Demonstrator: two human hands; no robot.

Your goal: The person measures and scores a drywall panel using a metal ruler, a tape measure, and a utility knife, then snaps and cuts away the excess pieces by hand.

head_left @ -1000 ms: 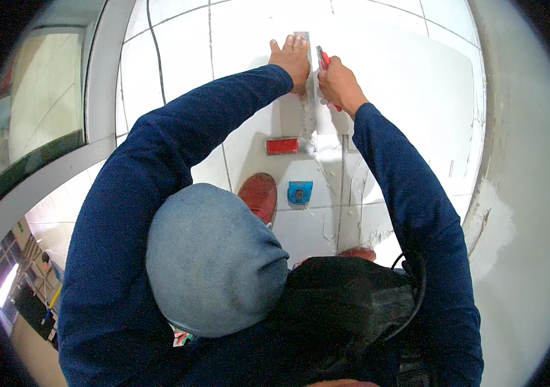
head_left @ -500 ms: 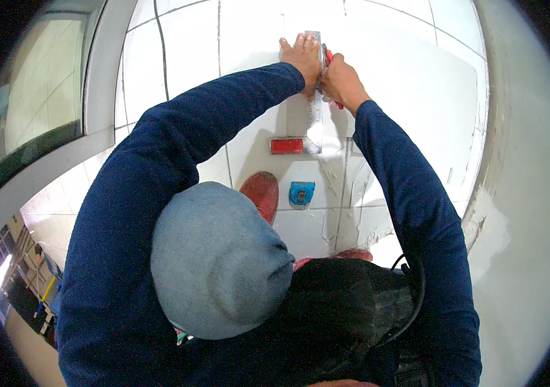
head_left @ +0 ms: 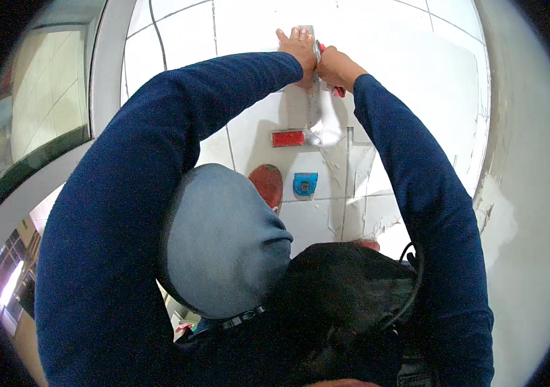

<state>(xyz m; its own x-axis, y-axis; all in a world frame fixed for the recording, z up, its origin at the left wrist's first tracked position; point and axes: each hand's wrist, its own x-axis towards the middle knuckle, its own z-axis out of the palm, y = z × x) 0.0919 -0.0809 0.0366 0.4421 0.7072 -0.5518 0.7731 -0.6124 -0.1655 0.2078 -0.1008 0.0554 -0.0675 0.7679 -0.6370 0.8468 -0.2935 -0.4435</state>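
My left hand [head_left: 298, 50] lies with its fingers spread on the upper part of a metal square ruler [head_left: 313, 112], whose red stock [head_left: 287, 138] is at its lower end. Just right of the ruler, my right hand [head_left: 336, 68] grips a red utility knife [head_left: 340, 91] beside the metal edge; its tip is hard to make out. Under both is a glaring white surface [head_left: 417, 84], apparently a sheet over the tiles. A blue tape measure [head_left: 305, 184] sits below the ruler, near pale scrapes and thin lines on the white surface.
My red shoe [head_left: 265, 184] stands left of the tape measure, my grey-blue-covered knee above it. A glass door with a pale frame [head_left: 104, 77] is at the left, a dark cord [head_left: 157, 39] lies on the tiles, and a pale wall [head_left: 527, 213] runs along the right.
Both hands appear higher in the picture than earlier. My right hand with the knife has come left, close against the ruler; my left hand stays spread on it.
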